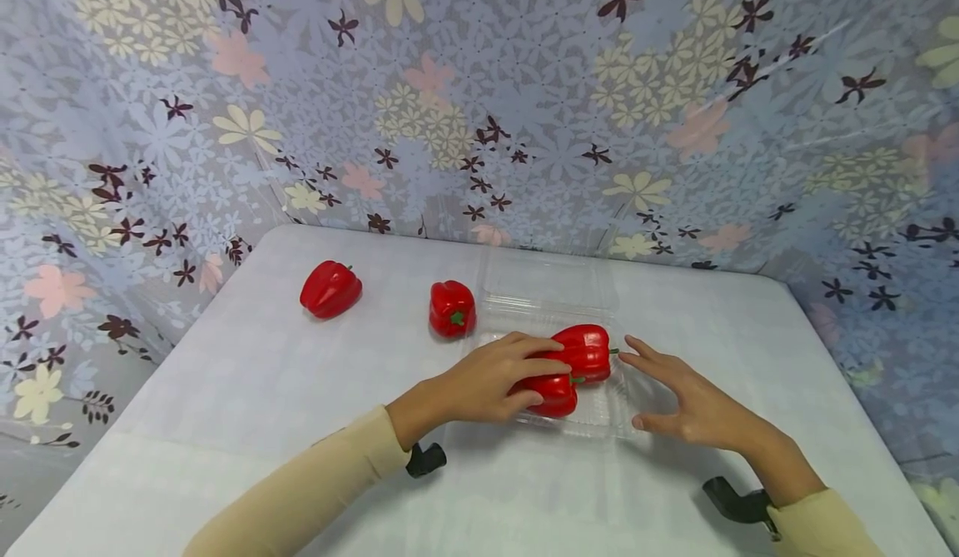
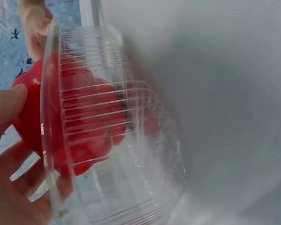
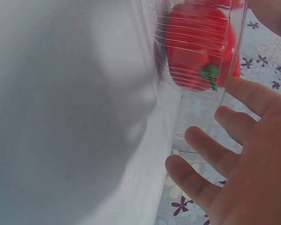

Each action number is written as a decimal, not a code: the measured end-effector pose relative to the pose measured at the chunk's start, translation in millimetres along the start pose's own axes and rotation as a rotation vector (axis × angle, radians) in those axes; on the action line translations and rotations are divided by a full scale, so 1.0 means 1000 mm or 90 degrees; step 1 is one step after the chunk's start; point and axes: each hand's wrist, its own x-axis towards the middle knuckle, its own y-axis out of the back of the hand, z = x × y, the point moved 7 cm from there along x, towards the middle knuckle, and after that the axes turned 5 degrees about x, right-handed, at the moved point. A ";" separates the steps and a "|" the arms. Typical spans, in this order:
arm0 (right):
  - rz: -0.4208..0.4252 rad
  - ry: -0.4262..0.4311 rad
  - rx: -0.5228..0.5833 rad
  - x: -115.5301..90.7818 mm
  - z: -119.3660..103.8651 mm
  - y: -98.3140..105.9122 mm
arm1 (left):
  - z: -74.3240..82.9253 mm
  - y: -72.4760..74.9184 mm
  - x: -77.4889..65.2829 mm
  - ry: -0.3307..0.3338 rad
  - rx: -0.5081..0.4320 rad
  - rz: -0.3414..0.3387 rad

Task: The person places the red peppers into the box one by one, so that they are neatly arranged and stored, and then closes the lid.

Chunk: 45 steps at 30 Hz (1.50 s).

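Note:
A clear plastic clamshell container [image 1: 602,417] lies open on the table, its lid [image 1: 545,280] folded back toward the wall. Two red bell peppers are in its base: a front one [image 1: 556,400] and a back one [image 1: 588,350] with its green stem to the right. My left hand [image 1: 490,380] holds the front pepper, thumb on the near side and fingers over the top. In the left wrist view that pepper [image 2: 28,112] shows between thumb and fingers, partly behind the ribbed wall. My right hand [image 1: 685,395] is spread beside the container's right side, holding nothing.
Another red bell pepper [image 1: 453,309] stands just left of the container. Farther left lies one more pepper [image 1: 331,290]. A white cloth covers the table [image 1: 360,357], and a flowered curtain [image 1: 449,107] hangs behind it. Black wrist-camera mounts [image 1: 737,503] stick out below the sleeves.

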 end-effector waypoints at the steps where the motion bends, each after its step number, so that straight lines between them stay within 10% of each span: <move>1: 0.000 0.000 0.001 0.000 0.000 0.000 | 0.000 -0.001 0.001 0.003 -0.003 -0.002; 45: 0.010 -0.010 0.004 0.001 0.004 -0.006 | 0.007 -0.031 0.019 0.058 0.007 -0.015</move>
